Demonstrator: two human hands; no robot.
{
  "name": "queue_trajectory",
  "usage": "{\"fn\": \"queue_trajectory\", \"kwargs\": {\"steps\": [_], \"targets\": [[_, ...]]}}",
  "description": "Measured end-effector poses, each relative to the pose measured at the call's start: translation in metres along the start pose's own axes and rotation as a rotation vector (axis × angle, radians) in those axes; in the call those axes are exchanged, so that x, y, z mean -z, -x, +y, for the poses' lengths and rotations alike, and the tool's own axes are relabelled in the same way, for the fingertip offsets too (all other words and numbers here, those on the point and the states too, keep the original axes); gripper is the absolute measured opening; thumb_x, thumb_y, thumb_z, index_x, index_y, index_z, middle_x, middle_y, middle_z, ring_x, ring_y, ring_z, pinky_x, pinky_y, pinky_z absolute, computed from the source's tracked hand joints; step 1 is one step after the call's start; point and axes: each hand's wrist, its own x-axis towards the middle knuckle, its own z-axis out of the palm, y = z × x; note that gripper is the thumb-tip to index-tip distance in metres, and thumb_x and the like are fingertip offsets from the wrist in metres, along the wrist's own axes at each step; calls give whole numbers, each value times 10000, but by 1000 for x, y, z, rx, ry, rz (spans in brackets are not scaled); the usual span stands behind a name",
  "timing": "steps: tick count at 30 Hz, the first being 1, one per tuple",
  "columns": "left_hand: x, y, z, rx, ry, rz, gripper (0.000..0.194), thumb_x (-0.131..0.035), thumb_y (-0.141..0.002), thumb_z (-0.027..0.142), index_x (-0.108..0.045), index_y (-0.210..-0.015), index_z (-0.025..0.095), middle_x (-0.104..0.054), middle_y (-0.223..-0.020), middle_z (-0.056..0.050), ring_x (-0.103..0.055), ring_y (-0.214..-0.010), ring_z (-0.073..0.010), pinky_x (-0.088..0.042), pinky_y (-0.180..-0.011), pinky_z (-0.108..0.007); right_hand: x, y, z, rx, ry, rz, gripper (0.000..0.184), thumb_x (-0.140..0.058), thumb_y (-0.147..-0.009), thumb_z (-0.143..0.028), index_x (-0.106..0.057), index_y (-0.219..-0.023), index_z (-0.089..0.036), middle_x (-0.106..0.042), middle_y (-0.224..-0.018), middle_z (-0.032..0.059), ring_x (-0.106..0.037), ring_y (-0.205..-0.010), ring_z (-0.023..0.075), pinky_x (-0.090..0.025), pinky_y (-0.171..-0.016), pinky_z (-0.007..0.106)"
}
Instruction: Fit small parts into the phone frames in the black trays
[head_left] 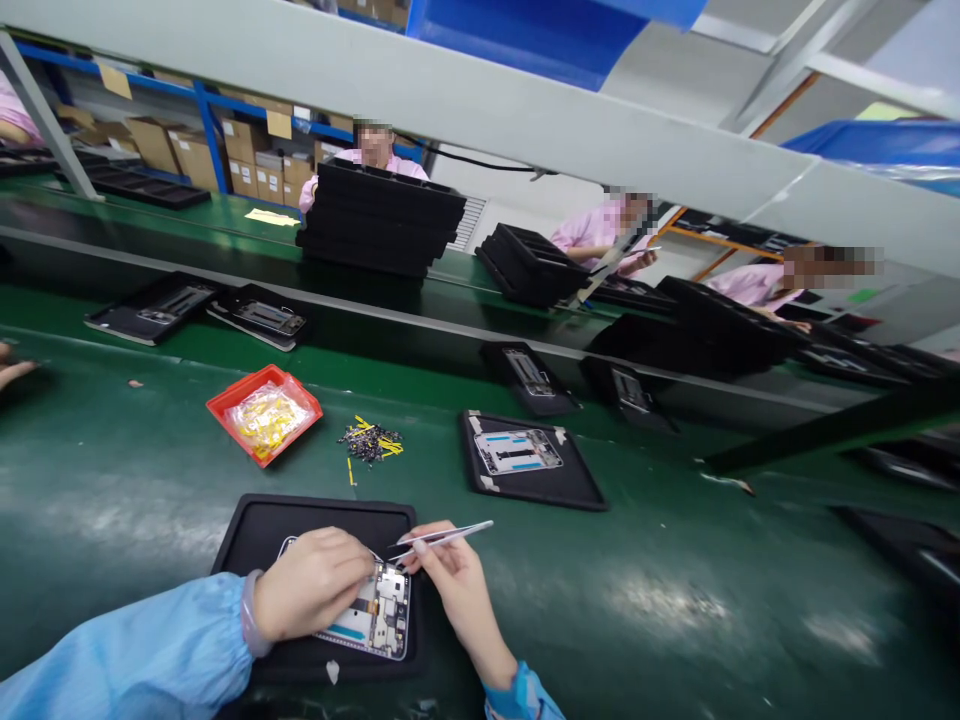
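Observation:
An opened phone (390, 610), its circuit board showing, lies on a black foam-like tray (251, 520) in front of me. My left hand (315, 585) rests over the left part of the phone. Its fingers are bent and pressed together near the top of the board, and whatever is between the fingertips is hidden. In my right hand (446, 570) is a pair of metal tweezers (457, 533), held between thumb and fingers. The tweezers' tips point left, at the phone's upper right corner, close to my left fingertips.
Beyond the tray stand a red bin (259, 455) of small yellow parts and a loose pile of small parts (371, 440). Another phone (517, 452) lies on its own tray to the right. Several trays ride the conveyor behind. Co-workers (600, 235) sit opposite; a person's hand (15, 368) shows at left.

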Motion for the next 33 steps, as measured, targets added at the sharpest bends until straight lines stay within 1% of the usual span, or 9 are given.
{"fn": "queue_trajectory", "kwargs": {"steps": [2,5,7,9,13,18,22,28,33], "targets": [[-2,2,-2,4,-44,36,284,-331,-927,136,-610,-962,182,-699,-926,-76,-640,-863,-195,-505,-776,-299,0,0,0,-4,7,1,349,-770,-674,-506,-647,-751,-189,-689,-691,37,-645,-559,165,-556,-532,278],[-4,4,-4,15,-20,49,264,-366,-917,138,-616,-974,197,-698,-968,-66,-635,-945,-196,-503,-839,-301,1,0,2,6,19,-2,353,-760,-682,-515,-645,-754,-189,-680,-682,36,-634,-548,166,-554,-535,287],[-6,3,-4,55,8,44,238,-393,-906,133,-616,-959,198,-696,-954,-58,-636,-928,-192,-499,-843,-296,1,2,3,25,25,-3,338,-751,-698,-508,-647,-762,-192,-681,-700,37,-630,-553,162,-552,-541,284],[-7,1,-5,127,28,37,213,-418,-881,116,-615,-906,193,-683,-905,-53,-630,-861,-182,-502,-799,-281,1,3,3,73,47,-1,304,-740,-722,-486,-653,-763,-198,-682,-729,40,-643,-599,168,-554,-572,280],[-12,-4,-6,245,88,53,170,-486,-799,72,-611,-794,187,-616,-833,-36,-578,-805,-168,-484,-754,-258,-1,6,1,233,228,-11,226,-700,-782,-422,-669,-739,-202,-692,-766,58,-670,-737,205,-543,-671,294],[-15,-8,-8,299,164,53,168,-530,-759,43,-616,-774,186,-572,-842,-20,-547,-817,-161,-463,-781,-259,-5,7,-1,341,438,-40,182,-668,-813,-362,-686,-722,-206,-705,-714,57,-669,-690,216,-530,-646,303],[-16,-11,-7,345,187,44,151,-571,-749,44,-621,-768,186,-566,-831,-8,-547,-813,-155,-455,-777,-248,-2,6,1,377,482,-66,145,-665,-811,-327,-696,-724,-215,-711,-706,58,-674,-671,229,-538,-626,303],[-16,-14,-7,360,186,29,132,-607,-740,59,-627,-763,187,-568,-826,-2,-548,-801,-150,-452,-776,-239,6,3,3,386,522,-133,127,-652,-817,-295,-704,-730,-218,-714,-699,67,-674,-658,240,-539,-601,303],[-17,-11,-7,353,211,45,143,-579,-742,46,-616,-747,185,-561,-819,-4,-543,-803,-154,-450,-774,-246,-2,6,0,375,527,-48,214,-648,-819,-356,-689,-670,-207,-692,-634,54,-651,-595,224,-519,-559,303]]}}
